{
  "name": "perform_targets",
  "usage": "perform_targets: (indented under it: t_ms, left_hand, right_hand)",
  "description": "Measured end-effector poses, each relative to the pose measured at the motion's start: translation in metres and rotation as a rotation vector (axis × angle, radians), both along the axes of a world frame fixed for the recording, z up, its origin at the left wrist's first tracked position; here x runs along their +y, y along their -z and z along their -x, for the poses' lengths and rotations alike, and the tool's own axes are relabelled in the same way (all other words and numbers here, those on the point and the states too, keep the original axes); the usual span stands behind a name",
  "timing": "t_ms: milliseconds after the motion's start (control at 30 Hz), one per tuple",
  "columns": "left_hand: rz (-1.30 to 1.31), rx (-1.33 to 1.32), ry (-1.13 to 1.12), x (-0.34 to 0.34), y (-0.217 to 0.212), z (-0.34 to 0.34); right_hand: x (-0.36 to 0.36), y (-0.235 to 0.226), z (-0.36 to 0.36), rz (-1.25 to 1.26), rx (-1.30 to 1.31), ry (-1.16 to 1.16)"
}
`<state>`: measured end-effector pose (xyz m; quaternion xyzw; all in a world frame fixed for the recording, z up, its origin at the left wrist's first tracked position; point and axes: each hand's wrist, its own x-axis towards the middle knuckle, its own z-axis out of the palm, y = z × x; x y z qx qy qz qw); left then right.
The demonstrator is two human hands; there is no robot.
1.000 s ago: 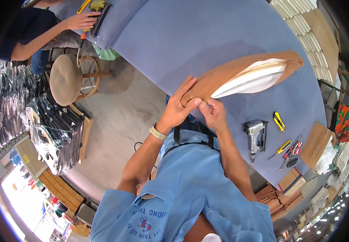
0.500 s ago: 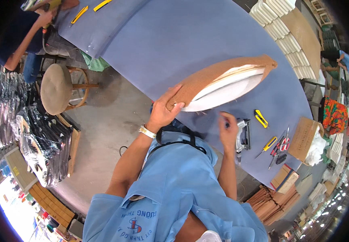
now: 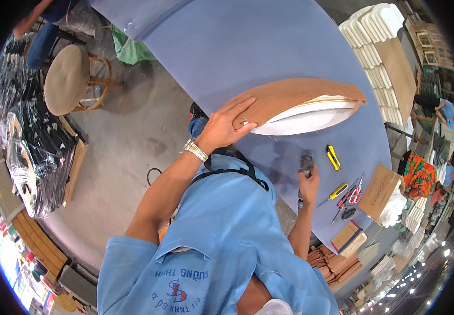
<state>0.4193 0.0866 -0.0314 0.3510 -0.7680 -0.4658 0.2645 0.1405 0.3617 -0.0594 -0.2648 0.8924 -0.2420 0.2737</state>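
Observation:
My left hand [image 3: 226,126] grips the near-left end of a padded seat cushion [image 3: 295,97]. Brown fabric wraps its outer side, while a pale inner face shows toward me. The cushion stands tilted on edge over the blue-grey table [image 3: 216,47]. Lower right of it, my right hand [image 3: 308,184] is closed around a staple gun [image 3: 306,161], held up off the tabletop and a little blurred. To the right of that hand lie a yellow utility knife [image 3: 333,157], a yellow-handled screwdriver [image 3: 337,191] and red-handled scissors [image 3: 355,195].
A cardboard box [image 3: 380,191] with white stuffing sits at the table's right edge. White padded pieces [image 3: 371,58] are stacked beyond it. On the left are a round stool [image 3: 67,80] and plastic-wrapped stacks [image 3: 43,157]. A person [image 3: 447,113] is far right.
My right hand has taken hold of the staple gun and lifted it from the table. The cushion, still in my left hand, has tipped so less of its pale face shows. My view has shifted.

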Motion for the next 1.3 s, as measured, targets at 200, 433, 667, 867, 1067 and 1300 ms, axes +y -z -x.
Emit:
perform_targets:
  t_ms: [200, 433, 667, 867, 1067, 1300]
  left_hand:
    - [0.035, -0.034, 0.014, 0.007, 0.007, 0.000]
    - [0.042, -0.019, 0.047, 0.009, 0.011, -0.001]
    - [0.073, -0.020, 0.052, 0.009, 0.021, -0.003]
    - [0.077, -0.036, 0.062, 0.010, 0.020, -0.005]
    - [0.006, -0.068, 0.096, 0.006, 0.009, -0.005]
    - [-0.015, -0.064, 0.127, 0.003, 0.004, -0.006]
  right_hand:
    - [-0.060, -0.106, -0.095, 0.210, -0.351, 0.012]
    - [-0.119, -0.115, -0.122, 0.366, -0.245, -0.393]
    - [-0.122, -0.108, -0.124, 0.351, -0.293, -0.379]
    - [-0.128, -0.112, -0.125, 0.341, -0.318, -0.425]
    - [-0.134, -0.117, -0.128, 0.286, -0.323, -0.427]
    - [-0.140, -0.118, -0.134, 0.212, -0.320, -0.408]
